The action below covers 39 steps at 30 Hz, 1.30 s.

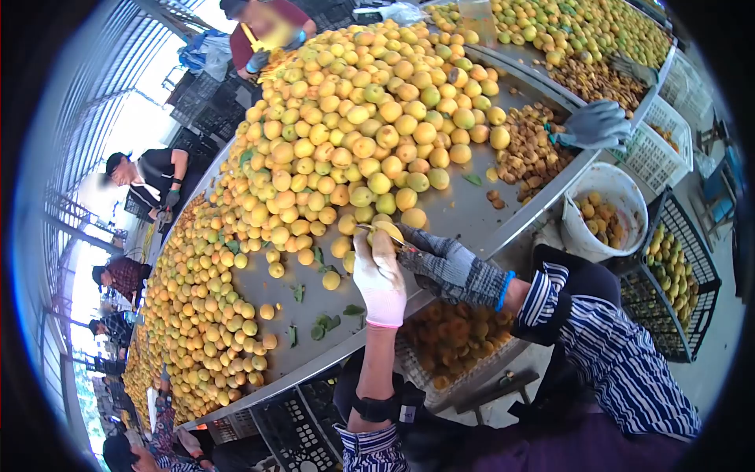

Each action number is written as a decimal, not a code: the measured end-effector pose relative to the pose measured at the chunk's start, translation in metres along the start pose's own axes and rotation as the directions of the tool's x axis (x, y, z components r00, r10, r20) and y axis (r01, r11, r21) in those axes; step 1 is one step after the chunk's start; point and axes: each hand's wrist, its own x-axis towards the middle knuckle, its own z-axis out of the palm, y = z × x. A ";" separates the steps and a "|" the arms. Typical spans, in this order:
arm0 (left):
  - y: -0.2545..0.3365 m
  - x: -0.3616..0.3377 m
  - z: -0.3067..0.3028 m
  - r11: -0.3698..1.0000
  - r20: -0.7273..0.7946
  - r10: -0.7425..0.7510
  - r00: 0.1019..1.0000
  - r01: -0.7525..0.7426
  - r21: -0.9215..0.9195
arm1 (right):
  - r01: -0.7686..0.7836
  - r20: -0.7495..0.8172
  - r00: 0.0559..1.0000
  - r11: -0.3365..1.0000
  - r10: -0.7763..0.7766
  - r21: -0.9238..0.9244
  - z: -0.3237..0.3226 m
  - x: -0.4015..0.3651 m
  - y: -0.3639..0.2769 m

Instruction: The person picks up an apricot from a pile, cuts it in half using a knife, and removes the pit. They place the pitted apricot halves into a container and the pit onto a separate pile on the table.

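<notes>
Over the near edge of a metal table, my left hand [379,271], in a white glove with a pink cuff, is closed round a yellow fruit [385,230]. My right hand [448,267], in a grey knit glove with a blue cuff, is closed on a thin metal tool [406,246] that touches the fruit. Most of the tool is hidden by the fingers. Just beyond both hands lies a large heap of yellow-orange fruit [338,149].
Brown pits [531,145] and a grey glove [594,126] lie at the right. Beside the table stand a white bucket [578,228], a black crate [702,271] and a white crate [657,161]. Several people work along the far and left sides.
</notes>
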 end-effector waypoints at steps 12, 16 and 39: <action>-0.010 -0.010 0.016 0.937 0.101 -0.232 0.968 0.250 -0.244 | 0.182 0.005 0.953 0.558 -0.303 -0.810 -0.020 0.013 0.014; -0.002 -0.002 0.008 0.961 0.117 -0.187 0.975 0.206 -0.182 | 0.221 0.024 0.941 0.554 -0.339 -0.802 -0.024 0.020 0.024; 0.001 -0.005 0.005 0.886 0.259 -0.197 0.946 0.285 -0.367 | -0.079 0.040 0.996 0.991 0.075 0.108 -0.020 0.004 0.005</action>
